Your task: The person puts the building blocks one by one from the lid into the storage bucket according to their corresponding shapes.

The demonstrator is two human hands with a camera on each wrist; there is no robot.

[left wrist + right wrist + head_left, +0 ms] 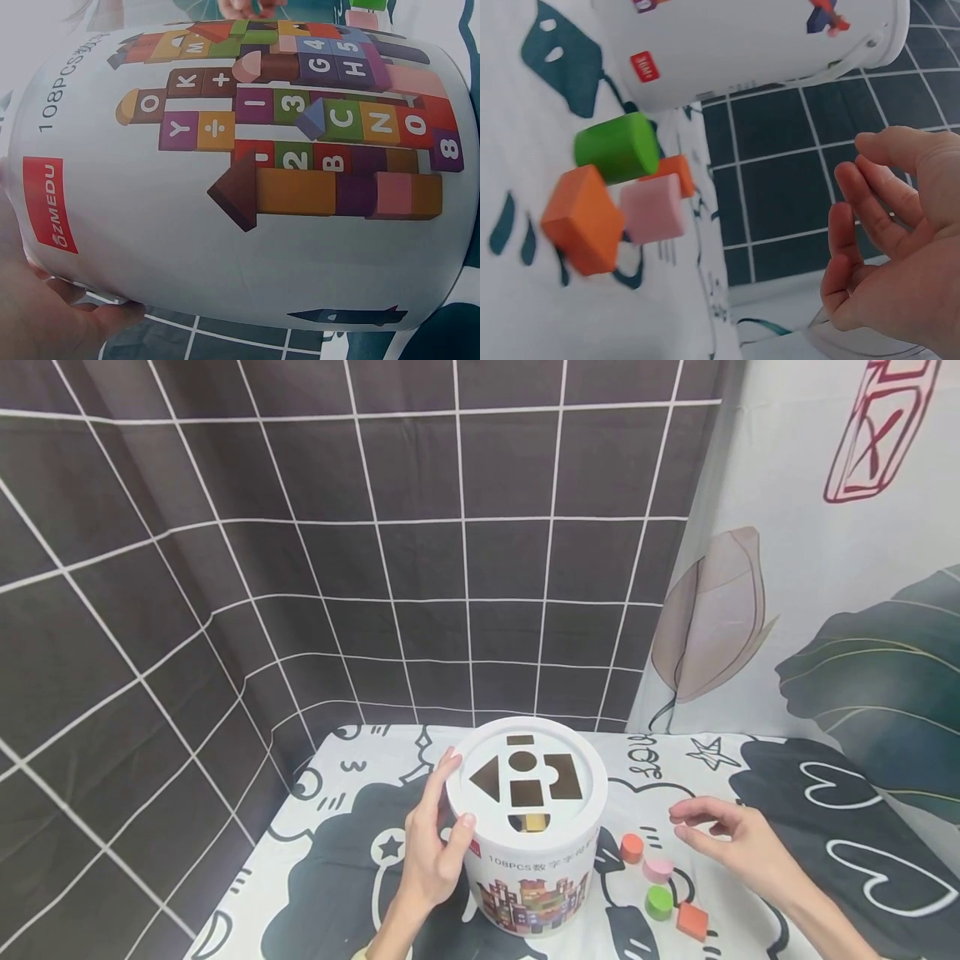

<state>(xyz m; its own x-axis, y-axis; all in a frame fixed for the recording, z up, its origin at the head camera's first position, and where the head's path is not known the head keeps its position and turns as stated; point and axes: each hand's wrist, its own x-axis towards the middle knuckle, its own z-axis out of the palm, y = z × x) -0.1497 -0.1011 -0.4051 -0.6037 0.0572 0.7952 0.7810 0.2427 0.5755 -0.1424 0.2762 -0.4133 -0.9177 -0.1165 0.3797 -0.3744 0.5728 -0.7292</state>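
Observation:
A white block bucket [534,885] with a castle of lettered blocks printed on its side stands upright. Its white lid [480,756] has several shaped holes, among them a triangle, a circle and a square. Something yellow [535,822] shows through the front hole. My left hand [435,852] holds the bucket at the lid's left edge, thumb at the front of the rim. To the right, my right hand [738,839] hovers with loosely bent fingers and nothing between them. Below it lie an orange-red cylinder [632,848], a pink cylinder [658,869], a green cylinder [617,148] and an orange block [583,220].
A white cloth with black cartoon prints [337,860] covers the table. Behind it hangs a dark curtain with a white grid [420,560]. On the right is a pale curtain [795,610] with leaf and flower prints. The bucket's white handle [832,73] hangs along its side.

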